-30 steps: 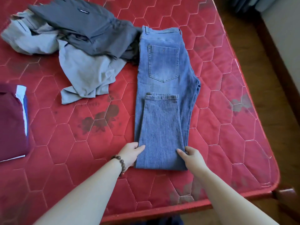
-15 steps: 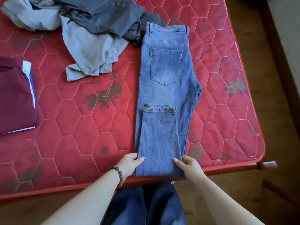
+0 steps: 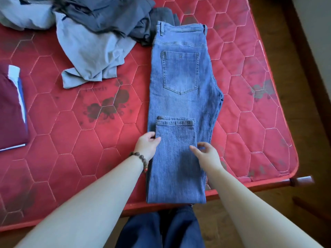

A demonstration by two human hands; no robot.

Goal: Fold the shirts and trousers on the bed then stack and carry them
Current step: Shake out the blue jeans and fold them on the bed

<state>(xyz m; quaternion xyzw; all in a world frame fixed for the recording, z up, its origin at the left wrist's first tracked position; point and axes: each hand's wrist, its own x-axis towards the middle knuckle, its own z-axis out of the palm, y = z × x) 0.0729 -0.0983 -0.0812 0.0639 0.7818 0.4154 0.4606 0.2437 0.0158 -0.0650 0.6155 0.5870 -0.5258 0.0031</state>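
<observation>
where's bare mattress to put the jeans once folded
Bare patch between the maroon shirt and the jeans, below the light grey shirt. Another strip right of the jeans. Crowded at the top left, where the dark grey clothes are heaped.
</observation>
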